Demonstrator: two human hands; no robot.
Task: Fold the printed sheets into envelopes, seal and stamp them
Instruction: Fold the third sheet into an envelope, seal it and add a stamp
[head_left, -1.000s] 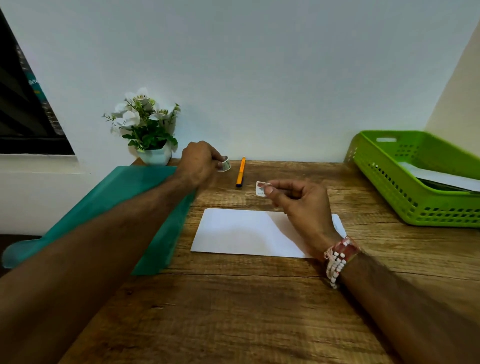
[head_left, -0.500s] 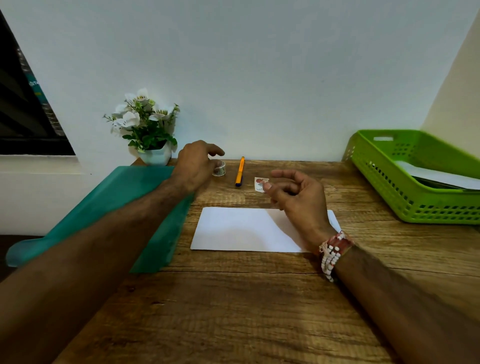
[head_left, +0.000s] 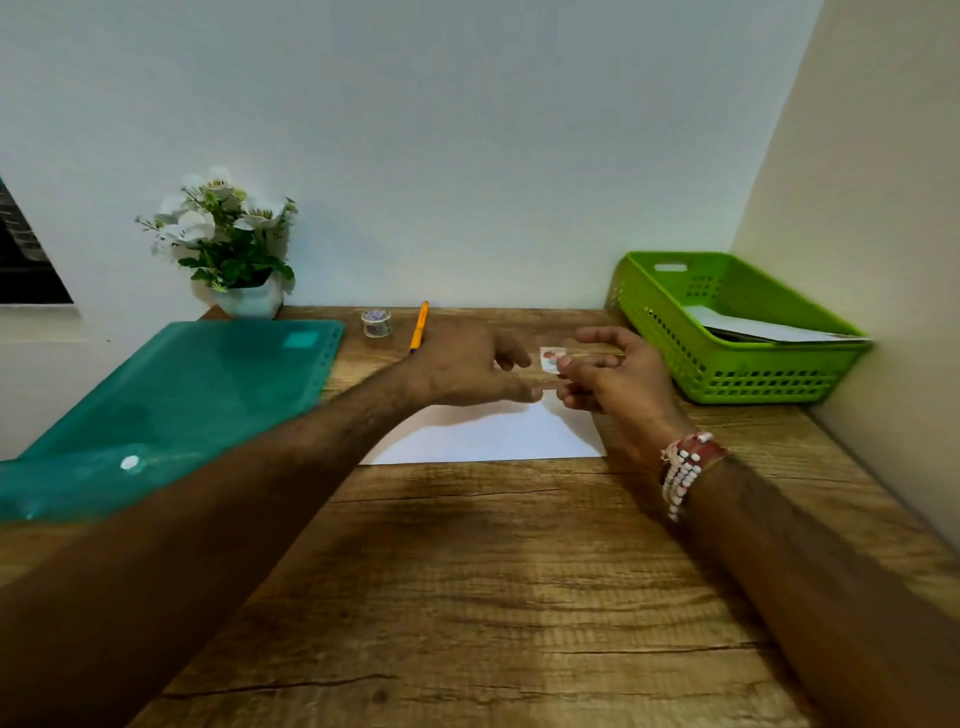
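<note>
Two hands meet at the centre of the frame, over the upper edge of the white envelope (head_left: 483, 436). My right hand (head_left: 618, 379) pinches the small printed stamp (head_left: 550, 359) between thumb and fingertip and holds it clear of the wooden table (head_left: 467, 571); the other fingers are loosely spread. My left hand (head_left: 462, 366) holds nothing. Its fingers are relaxed and extended toward the stamp, with the tips just beside it; contact cannot be confirmed. The envelope lies flat on the table below both hands, and my left forearm covers part of it. A beaded bracelet (head_left: 685, 467) sits on my right wrist. At upper centre, a small clear container (head_left: 376, 323) stands near an orange pen (head_left: 418, 327); the upper edge of my left hand hides the pen's lower tip. A teal plastic folder (head_left: 182, 395) fills the left of the frame, and a potted plant (head_left: 234, 249) with white flowers stands above it by the wall. A green basket (head_left: 727, 384) at the right of the frame holds white sheets (head_left: 763, 330).
</note>
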